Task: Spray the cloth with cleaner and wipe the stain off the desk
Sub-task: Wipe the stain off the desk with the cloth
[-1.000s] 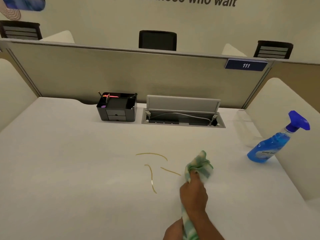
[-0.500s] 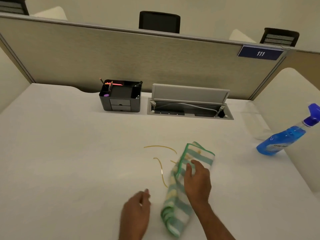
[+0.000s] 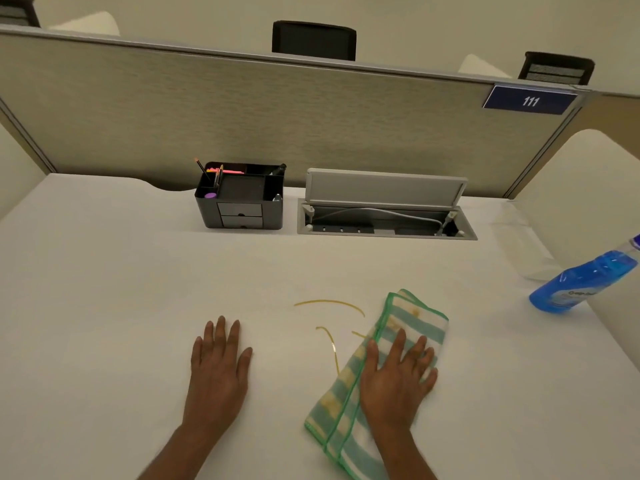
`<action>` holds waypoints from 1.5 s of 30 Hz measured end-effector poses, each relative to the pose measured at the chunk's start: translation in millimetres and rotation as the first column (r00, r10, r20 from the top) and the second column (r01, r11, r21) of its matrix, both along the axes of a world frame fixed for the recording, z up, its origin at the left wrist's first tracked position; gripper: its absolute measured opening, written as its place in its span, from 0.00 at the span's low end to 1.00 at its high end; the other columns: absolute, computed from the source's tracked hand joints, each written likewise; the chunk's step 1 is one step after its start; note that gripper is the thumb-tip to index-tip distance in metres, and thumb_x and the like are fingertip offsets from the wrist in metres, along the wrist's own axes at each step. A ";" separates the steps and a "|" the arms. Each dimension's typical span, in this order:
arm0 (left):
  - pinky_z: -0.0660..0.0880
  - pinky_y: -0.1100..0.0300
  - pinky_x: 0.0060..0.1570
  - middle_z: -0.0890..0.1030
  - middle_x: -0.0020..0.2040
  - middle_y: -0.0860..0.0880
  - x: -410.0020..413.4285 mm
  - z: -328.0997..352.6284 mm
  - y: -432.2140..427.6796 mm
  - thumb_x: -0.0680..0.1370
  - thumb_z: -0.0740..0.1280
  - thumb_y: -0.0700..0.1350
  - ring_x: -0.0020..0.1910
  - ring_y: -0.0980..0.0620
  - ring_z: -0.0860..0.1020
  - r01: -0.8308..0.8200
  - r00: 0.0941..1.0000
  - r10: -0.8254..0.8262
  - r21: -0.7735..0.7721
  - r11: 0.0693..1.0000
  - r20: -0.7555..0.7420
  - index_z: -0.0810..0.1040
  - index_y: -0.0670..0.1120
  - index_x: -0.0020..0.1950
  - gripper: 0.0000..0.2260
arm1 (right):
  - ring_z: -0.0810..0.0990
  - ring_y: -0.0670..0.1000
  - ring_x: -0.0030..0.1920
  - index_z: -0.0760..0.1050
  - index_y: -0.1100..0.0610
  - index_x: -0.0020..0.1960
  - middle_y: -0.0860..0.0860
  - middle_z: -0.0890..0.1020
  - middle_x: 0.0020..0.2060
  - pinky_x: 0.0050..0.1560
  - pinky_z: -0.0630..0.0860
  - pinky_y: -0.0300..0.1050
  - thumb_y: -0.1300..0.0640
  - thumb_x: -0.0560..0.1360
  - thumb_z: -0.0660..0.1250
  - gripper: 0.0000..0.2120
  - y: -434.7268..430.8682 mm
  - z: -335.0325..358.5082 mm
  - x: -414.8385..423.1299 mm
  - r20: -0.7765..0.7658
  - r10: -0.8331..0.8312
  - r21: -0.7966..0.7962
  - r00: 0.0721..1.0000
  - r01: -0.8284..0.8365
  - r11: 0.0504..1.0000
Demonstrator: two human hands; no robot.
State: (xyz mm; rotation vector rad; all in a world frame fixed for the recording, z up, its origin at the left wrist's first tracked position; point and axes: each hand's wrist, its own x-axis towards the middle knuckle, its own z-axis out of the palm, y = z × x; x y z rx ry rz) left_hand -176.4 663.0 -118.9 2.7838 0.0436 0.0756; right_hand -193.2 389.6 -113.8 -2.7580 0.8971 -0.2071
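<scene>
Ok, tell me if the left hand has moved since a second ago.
Yes. The left hand was out of view a second ago; it has come in from the bottom edge and now lies flat on the desk, left of the stain.

A single head-worn wide-angle view looks forward and steeply down from close above the white desk top [image 3: 104, 306], facing the grey fabric partition [image 3: 242, 116] at 12 o'clock; edges bow outward

A green-striped cloth [image 3: 398, 344] lies flat on the white desk [image 3: 104, 306], its edge covering thin yellow stain [image 3: 329, 303] lines. The blue spray bottle [image 3: 581, 282] stands far right.
</scene>
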 end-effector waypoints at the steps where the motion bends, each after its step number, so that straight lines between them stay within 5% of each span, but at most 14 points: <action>1: 0.49 0.48 0.78 0.61 0.81 0.42 3.8 -1.9 2.6 0.81 0.38 0.63 0.81 0.42 0.57 0.005 1.000 -0.005 0.019 1.000 -0.006 0.62 0.46 0.80 0.35 | 0.57 0.66 0.78 0.63 0.55 0.78 0.64 0.62 0.77 0.75 0.53 0.67 0.35 0.79 0.46 0.35 -0.8 -2.0 0.3 -0.016 -0.006 -0.019 1.000 0.006 1.000; 10: 0.49 0.46 0.79 0.57 0.83 0.46 14.4 -4.4 9.5 0.81 0.45 0.62 0.82 0.44 0.54 0.059 0.998 -0.056 0.117 0.991 -0.026 0.57 0.52 0.81 0.30 | 0.57 0.68 0.77 0.64 0.49 0.78 0.65 0.62 0.77 0.75 0.54 0.69 0.33 0.78 0.48 0.34 -1.2 -8.1 18.8 -0.025 0.042 -0.062 0.999 -0.044 0.997; 16: 0.50 0.45 0.79 0.57 0.83 0.46 14.3 -5.6 9.0 0.81 0.45 0.62 0.82 0.45 0.53 0.060 0.998 -0.057 0.119 0.991 -0.028 0.56 0.53 0.82 0.30 | 0.49 0.65 0.80 0.53 0.43 0.80 0.62 0.55 0.80 0.77 0.48 0.67 0.29 0.77 0.43 0.35 7.0 -0.5 45.7 -0.051 0.208 -0.036 0.977 -0.210 0.977; 25: 0.51 0.46 0.78 0.61 0.81 0.44 14.1 -8.3 9.4 0.82 0.47 0.56 0.81 0.43 0.57 0.059 0.998 -0.061 0.150 0.987 0.004 0.58 0.52 0.81 0.27 | 0.36 0.63 0.80 0.46 0.39 0.80 0.58 0.43 0.81 0.75 0.34 0.65 0.29 0.78 0.41 0.33 83.9 12.8 89.5 -0.053 0.582 0.060 0.812 -0.579 0.813; 35: 0.52 0.45 0.79 0.61 0.82 0.46 13.1 -5.9 8.4 0.82 0.47 0.54 0.81 0.44 0.57 0.047 0.999 -0.049 0.157 0.986 0.015 0.59 0.52 0.81 0.27 | 0.40 0.58 0.81 0.50 0.37 0.79 0.50 0.50 0.82 0.76 0.41 0.62 0.39 0.83 0.47 0.25 105.9 12.2 12.1 0.053 0.743 0.035 0.668 -0.745 0.667; 39: 0.52 0.45 0.79 0.61 0.82 0.46 12.7 -4.6 7.7 0.82 0.47 0.54 0.81 0.44 0.57 0.044 0.999 -0.045 0.140 0.989 0.009 0.58 0.53 0.81 0.27 | 0.52 0.58 0.81 0.59 0.39 0.78 0.50 0.58 0.80 0.76 0.52 0.65 0.41 0.82 0.52 0.25 64.1 -2.6 -26.2 0.033 0.701 0.003 0.713 -0.701 0.713; 42: 0.49 0.47 0.79 0.58 0.82 0.48 12.2 -3.1 6.3 0.82 0.45 0.55 0.82 0.46 0.54 0.037 0.999 -0.037 0.125 0.991 -0.001 0.55 0.54 0.82 0.27 | 0.67 0.61 0.76 0.70 0.43 0.73 0.52 0.66 0.77 0.72 0.63 0.65 0.40 0.81 0.48 0.25 6.2 -10.2 -35.9 0.019 0.509 -0.061 0.861 -0.507 0.860; 45: 0.49 0.47 0.80 0.58 0.83 0.48 12.5 -3.5 6.6 0.82 0.45 0.55 0.82 0.47 0.53 0.038 0.999 -0.037 0.123 0.992 -0.004 0.54 0.54 0.82 0.27 | 0.65 0.60 0.76 0.68 0.44 0.75 0.53 0.67 0.77 0.73 0.60 0.64 0.39 0.80 0.47 0.27 -49.6 -2.7 -34.2 -0.041 0.320 -0.081 0.946 -0.323 0.943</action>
